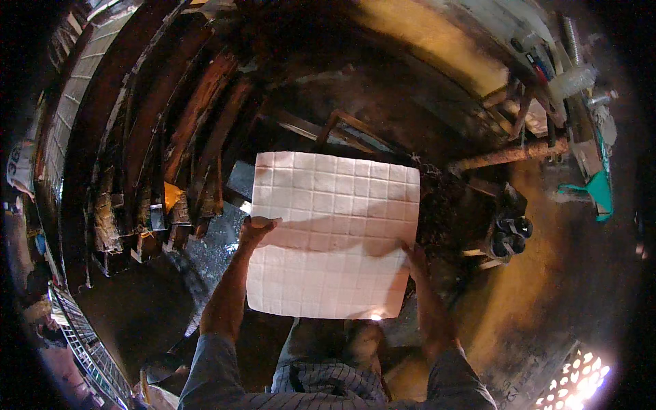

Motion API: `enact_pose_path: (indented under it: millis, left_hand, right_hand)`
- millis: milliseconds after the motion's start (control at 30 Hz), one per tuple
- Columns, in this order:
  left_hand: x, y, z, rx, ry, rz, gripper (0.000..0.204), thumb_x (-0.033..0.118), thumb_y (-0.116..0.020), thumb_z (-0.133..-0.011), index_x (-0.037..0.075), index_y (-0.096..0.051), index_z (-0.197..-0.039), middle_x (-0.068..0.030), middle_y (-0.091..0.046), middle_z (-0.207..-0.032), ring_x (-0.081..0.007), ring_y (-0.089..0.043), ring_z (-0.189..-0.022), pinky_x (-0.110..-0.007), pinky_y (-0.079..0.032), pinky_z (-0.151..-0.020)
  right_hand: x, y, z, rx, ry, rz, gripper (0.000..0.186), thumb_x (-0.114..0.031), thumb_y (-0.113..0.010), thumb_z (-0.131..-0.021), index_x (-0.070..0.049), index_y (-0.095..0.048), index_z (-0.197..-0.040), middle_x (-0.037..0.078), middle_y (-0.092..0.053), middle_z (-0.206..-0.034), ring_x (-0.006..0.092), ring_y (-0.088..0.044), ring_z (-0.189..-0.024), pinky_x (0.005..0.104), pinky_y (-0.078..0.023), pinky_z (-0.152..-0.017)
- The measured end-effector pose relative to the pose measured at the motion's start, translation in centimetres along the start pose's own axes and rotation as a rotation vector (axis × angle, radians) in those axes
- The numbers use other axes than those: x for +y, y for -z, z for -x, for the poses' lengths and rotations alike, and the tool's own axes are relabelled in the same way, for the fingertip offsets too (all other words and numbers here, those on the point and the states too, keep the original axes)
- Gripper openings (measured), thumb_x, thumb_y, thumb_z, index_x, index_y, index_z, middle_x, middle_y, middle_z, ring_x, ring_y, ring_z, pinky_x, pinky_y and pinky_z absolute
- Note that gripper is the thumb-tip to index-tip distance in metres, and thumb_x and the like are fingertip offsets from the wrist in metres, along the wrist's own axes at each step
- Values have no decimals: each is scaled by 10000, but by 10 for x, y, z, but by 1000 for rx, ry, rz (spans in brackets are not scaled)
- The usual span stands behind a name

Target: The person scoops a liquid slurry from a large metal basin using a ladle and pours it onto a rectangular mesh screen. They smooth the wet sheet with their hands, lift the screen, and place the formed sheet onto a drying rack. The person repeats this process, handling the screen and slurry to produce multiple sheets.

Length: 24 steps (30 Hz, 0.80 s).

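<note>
A large, nearly square pale sheet (335, 205) with a raised grid pattern is held out in front of my body. My left hand (257, 231) grips its left edge, with the thumb lying over the top face. On the opposite edge my right hand (415, 260) holds the sheet a little lower down; most of its fingers are hidden underneath. A shadow crosses the middle of the sheet, and a bright spot of light falls on its near edge. What the sheet is made of I cannot tell.
Dark wooden beams (198, 109) stand in rows at the left, beside a wire rack (85, 348). A wooden frame (355, 130) lies beyond the sheet. At right are a horizontal pole (512, 154), a green plastic piece (598, 194) and a pair of dark sandals (509, 236).
</note>
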<state>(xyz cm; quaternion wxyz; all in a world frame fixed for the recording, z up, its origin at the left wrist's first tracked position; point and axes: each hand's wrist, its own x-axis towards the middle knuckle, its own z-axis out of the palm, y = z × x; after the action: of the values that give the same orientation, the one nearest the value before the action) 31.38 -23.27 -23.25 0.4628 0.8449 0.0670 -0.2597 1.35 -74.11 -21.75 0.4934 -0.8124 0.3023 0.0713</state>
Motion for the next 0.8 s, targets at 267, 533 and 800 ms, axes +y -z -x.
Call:
enact_pose_path:
  millis: [267, 533, 800]
  left_hand:
    - [32, 18, 76, -433, -114, -122, 628, 501, -495, -884, 8, -414, -1263, -178, -488, -1259, -295, -472, -1150, -418, -374, -1007]
    - [67, -59, 190, -42, 152, 257, 426, 398, -638, -798, -4, -614, -937, -112, -623, -915, -240, -590, -836, -378, -474, -775]
    - [73, -202, 278, 242, 437, 779, 331, 185, -774, -748, 12, -600, -970, -86, -643, -880, -188, -611, -716, -364, -499, -723]
  right_hand:
    - [-61, 40, -30, 0, -137, 335, 503, -445, -648, -833, -28, -597, -1109, 142, -645, -1073, 292, -609, -953, 433, -472, -781]
    - [-171, 103, -118, -47, 121, 112, 533, -402, -685, -794, 7, -589, -1122, 157, -651, -1051, 275, -624, -946, 382, -487, -806]
    - [-177, 101, -220, -144, 248, 361, 558, -458, -697, -756, -12, -627, -1084, 165, -667, -1021, 301, -637, -946, 394, -495, -809]
